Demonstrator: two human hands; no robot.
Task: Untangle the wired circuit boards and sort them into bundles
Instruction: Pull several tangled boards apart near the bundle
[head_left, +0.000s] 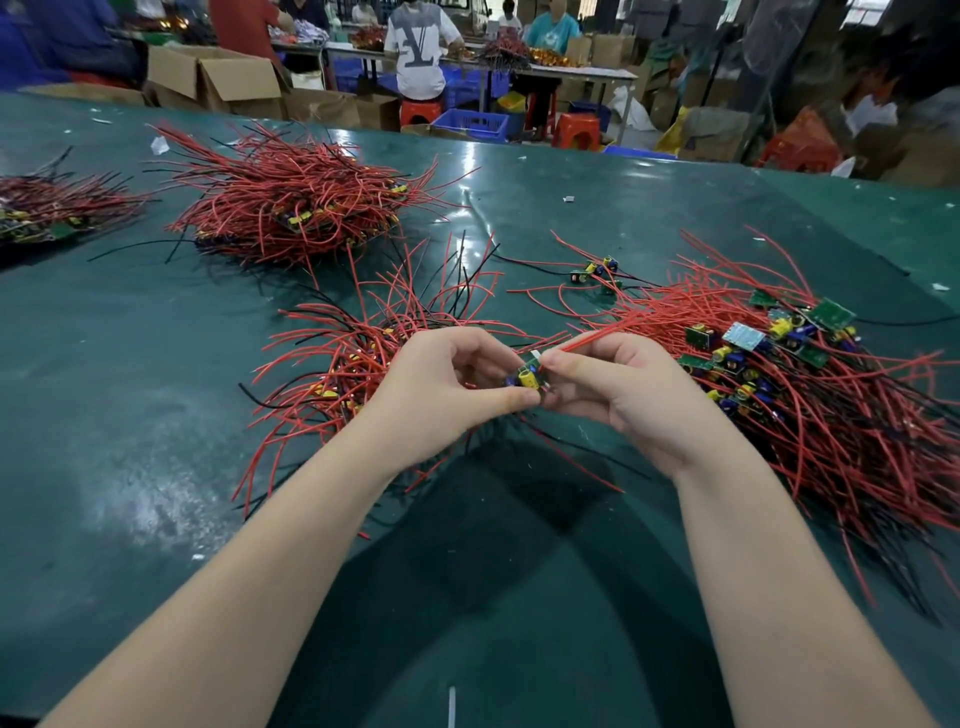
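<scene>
A small green circuit board (527, 378) with a yellow capacitor is held above the table between both hands. My left hand (447, 384) pinches the board from the left with thumb and fingers. My right hand (618, 387) pinches its right end, where a red wire (597, 338) leaves toward the right. Under my left hand lies a loose tangle of red and black wired boards (353, 353). To the right lies a big heap of wired boards (789, 374), its green boards showing on top.
A large pile of red-wired boards (296, 202) sits at the back left, another (47, 208) at the far left edge. A few loose boards (597, 273) lie mid-table on the green table (597, 208). Cardboard boxes, stools and people fill the background.
</scene>
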